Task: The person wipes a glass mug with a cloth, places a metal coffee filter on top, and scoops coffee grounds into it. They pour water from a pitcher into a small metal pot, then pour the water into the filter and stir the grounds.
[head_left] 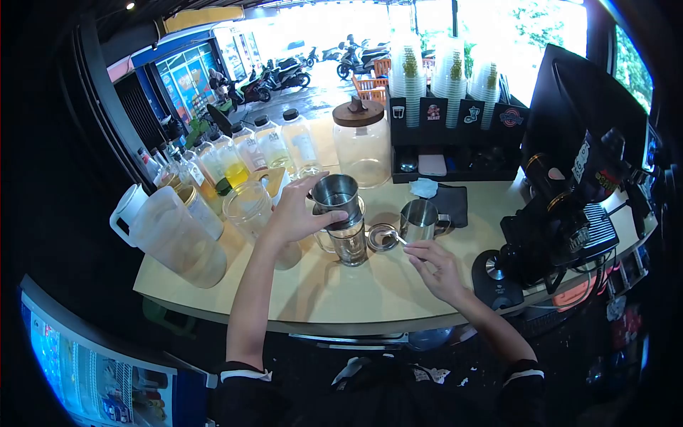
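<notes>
My left hand (299,208) grips a metal coffee dripper (336,193), fingers behind it and thumb across its front. The dripper sits on top of a clear glass mug (350,249), whose handle points left. My right hand (435,267) pinches the pale handle of a small spoon (399,239). The spoon's far end is over a small round metal lid (383,246) lying on the counter beside the mug; its tip is too small to make out. Just behind the right hand stands a steel milk pitcher (417,222), its handle to the right.
A large cloudy pitcher (178,238), a clear plastic jar (249,206) and several bottles (269,146) line the left. Behind stands a wood-lidded glass jar (363,153). Cup stacks (449,71) fill a black holder (455,117). A black machine (526,242) occupies the right.
</notes>
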Demonstrator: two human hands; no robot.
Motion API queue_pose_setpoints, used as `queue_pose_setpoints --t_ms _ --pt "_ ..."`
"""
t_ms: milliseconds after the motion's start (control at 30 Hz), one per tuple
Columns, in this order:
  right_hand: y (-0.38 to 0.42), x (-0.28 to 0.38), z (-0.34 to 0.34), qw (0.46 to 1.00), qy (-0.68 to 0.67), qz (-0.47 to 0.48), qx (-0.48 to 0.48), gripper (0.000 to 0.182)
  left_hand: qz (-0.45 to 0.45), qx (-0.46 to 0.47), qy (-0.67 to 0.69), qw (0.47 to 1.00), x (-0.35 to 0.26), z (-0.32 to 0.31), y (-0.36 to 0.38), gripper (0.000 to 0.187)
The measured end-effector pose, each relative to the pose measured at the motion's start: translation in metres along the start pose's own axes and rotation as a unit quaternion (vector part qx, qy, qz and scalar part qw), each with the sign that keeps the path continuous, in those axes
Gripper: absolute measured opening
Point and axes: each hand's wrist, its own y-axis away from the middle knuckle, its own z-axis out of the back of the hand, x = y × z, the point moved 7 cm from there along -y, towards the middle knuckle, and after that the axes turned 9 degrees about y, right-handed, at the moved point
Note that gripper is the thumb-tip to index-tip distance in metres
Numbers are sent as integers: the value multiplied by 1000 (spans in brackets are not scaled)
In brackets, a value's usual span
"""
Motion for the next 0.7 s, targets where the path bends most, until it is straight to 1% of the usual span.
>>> queue_pose_setpoints --t_ms 100,300,367,400,467,533,567,633,700 --pt "5 0 -6 1000 11 20 5 20 4 -1 12 1000 1 0 2 86" --pt "17 -6 -22 998 15 -2 62 19 15 -4 14 1000 -1 0 5 86" --pt "20 -6 -27 995 49 -5 92 20 16 -2 17 1000 -2 -1 6 86" --pt "20 -6 -27 995 49 -4 92 20 17 -6 16 1000 -2 -1 6 85" --pt "23 -9 -32 990 65 -5 128 24 18 -9 15 1000 1 -2 7 84" --pt "25 -14 -35 989 64 -6 132 25 -26 -34 -33 999 -2 -1 7 82" --pt "25 -16 -36 989 63 -7 136 26 -26 -34 -33 999 -3 -2 8 82" --pt "26 -16 -38 987 65 -6 144 28 -6 -11 -61 998 -6 -4 12 80" --pt "27 -18 -41 986 66 -3 152 30 11 2 -46 999 -6 -6 14 81"
